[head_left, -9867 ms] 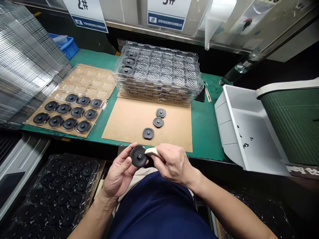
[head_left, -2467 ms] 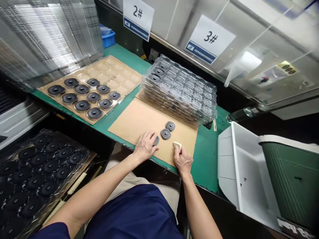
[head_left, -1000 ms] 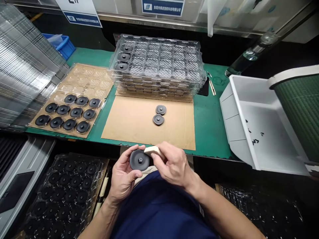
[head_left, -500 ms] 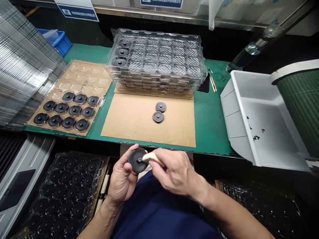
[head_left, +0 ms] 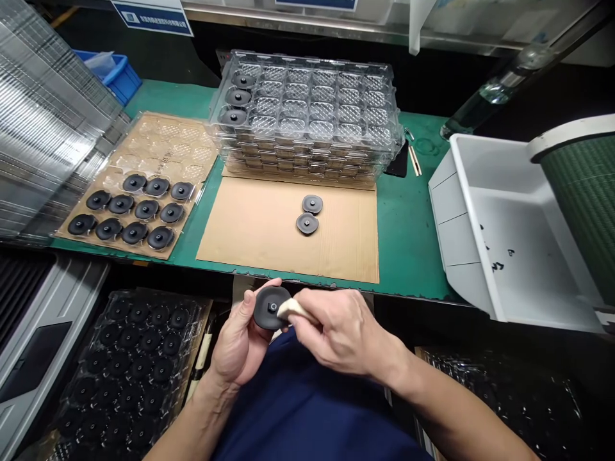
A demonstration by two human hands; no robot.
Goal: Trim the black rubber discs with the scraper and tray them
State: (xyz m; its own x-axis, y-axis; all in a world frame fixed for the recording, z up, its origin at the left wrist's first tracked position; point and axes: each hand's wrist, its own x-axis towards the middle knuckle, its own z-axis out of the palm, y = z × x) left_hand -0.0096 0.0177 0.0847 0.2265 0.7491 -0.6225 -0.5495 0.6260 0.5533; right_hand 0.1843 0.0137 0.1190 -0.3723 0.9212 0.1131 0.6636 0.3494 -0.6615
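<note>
My left hand [head_left: 243, 342] is closed round the edge of a black dished disc [head_left: 267, 318] with a small raised hub at its centre. The disc faces up toward me, just below the table's front edge. In my right hand [head_left: 339, 333] is a pale cream piece, perhaps a tool tip or folded cloth [head_left: 289, 309]; its far end meets the disc beside the hub. My fingers hide the rest of it. Two similar black discs [head_left: 307, 223] lie together on the cardboard sheet [head_left: 250, 224] beyond my hands.
A stack of clear plastic trays [head_left: 307, 128] stands at the back, three discs in its left column. To the left, a tray on cardboard [head_left: 163, 150] holds several discs. A white bin [head_left: 461, 211] with small black bits sits right. Filled trays [head_left: 129, 365] are below left.
The disc has turned slightly and shifted a little to the right with my left hand, whose thumb moved up to its edge. The cream piece stays against the disc near the hub.
</note>
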